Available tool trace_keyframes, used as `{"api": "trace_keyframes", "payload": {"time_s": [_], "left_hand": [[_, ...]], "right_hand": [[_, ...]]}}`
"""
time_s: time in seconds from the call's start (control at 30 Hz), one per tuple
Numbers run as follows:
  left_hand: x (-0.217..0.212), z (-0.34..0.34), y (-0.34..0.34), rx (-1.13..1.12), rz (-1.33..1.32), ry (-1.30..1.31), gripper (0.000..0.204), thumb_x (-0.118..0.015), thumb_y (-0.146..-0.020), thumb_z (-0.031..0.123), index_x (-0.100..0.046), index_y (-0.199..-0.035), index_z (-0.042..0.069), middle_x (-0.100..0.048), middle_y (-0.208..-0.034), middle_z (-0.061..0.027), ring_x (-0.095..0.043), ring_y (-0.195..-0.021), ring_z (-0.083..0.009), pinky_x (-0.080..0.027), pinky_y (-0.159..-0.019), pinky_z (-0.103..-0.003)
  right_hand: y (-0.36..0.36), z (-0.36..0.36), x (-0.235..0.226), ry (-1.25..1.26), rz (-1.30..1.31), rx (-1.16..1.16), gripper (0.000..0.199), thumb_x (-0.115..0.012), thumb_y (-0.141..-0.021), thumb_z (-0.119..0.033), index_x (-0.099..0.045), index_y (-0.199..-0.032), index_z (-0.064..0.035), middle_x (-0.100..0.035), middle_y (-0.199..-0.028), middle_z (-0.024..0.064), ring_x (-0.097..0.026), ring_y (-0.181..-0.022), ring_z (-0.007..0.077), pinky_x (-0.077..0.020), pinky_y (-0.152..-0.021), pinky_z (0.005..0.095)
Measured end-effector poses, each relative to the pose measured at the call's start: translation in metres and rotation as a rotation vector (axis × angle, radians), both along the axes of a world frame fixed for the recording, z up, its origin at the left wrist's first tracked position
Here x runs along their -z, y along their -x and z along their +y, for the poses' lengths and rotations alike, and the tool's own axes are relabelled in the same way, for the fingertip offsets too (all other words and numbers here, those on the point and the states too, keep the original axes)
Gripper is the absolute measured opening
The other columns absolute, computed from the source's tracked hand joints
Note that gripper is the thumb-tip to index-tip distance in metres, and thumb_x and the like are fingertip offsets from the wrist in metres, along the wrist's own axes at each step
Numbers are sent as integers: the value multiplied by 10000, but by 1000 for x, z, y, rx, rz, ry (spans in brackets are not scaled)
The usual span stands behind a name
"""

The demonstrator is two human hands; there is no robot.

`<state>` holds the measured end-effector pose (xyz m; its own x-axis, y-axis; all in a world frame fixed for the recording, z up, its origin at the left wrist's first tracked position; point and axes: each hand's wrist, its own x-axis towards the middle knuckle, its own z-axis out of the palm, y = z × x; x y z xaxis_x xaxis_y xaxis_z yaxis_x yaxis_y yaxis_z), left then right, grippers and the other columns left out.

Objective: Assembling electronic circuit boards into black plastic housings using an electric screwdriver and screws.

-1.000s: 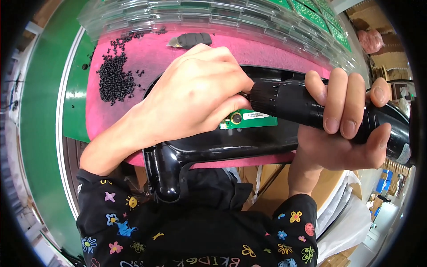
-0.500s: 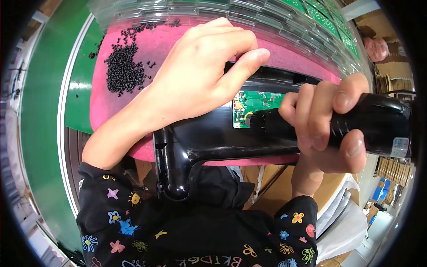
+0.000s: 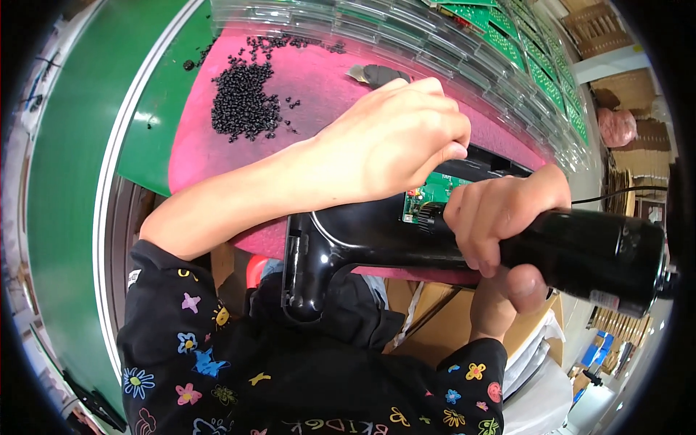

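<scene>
My right hand (image 3: 500,217) is wrapped round a black electric screwdriver (image 3: 580,254) with a ribbed collar, its nose pointing left over a green circuit board (image 3: 438,187). The board sits in a glossy black plastic housing (image 3: 377,235) that has a rounded arm sticking out toward me. Above the housing and the board, my left hand (image 3: 406,138) is closed, thumb against the curled fingers; whatever they may hold is hidden. The screwdriver's tip cannot be made out. To the left lies a heap of small black screws (image 3: 243,101) on the pink mat (image 3: 312,87).
Clear plastic trays (image 3: 406,36) line the mat's far side, with green circuit boards (image 3: 522,51) behind them. A dark tool with a metal-coloured tip (image 3: 380,75) lies on the mat. The green table (image 3: 156,145) extends left. A cardboard box (image 3: 428,312) stands below, near my right arm.
My right hand and the screwdriver have tilted, the back end now lower. The left hand has shifted right and down, uncovering the dark tool. The whole view has shifted somewhat.
</scene>
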<state>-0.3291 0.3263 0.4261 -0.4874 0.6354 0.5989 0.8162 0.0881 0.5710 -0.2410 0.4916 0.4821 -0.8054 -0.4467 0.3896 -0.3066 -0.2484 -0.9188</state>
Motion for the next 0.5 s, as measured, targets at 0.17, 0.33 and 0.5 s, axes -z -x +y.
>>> {"api": "trace_keyframes", "payload": {"time_s": [0.17,0.33,0.5], "left_hand": [[-4,1,-1,11,-3,16,89,-651,-877,106,-658,-912,24,-639,-877,-100,-582,-907,-308,-467,-839,-409],[-3,1,0,37,-16,4,105,-663,-868,108,-657,-910,12,-633,-860,-105,-587,-881,-311,-470,-829,-407],[-6,3,-1,157,-87,-2,112,-719,-801,37,-703,-897,-20,-680,-799,-119,-621,-811,-297,-508,-739,-393]], "right_hand": [[-5,-2,9,199,46,37,394,-796,-798,-124,-511,-1047,-12,-542,-664,33,-477,-569,120,-384,-565,290],[-4,9,3,118,-3,112,391,-721,-871,-318,-462,-1063,-98,-538,-651,-13,-477,-524,106,-365,-563,293],[-1,30,3,306,107,215,336,-642,-896,-353,-488,-1084,-121,-514,-657,-58,-451,-553,66,-350,-637,264]]}}
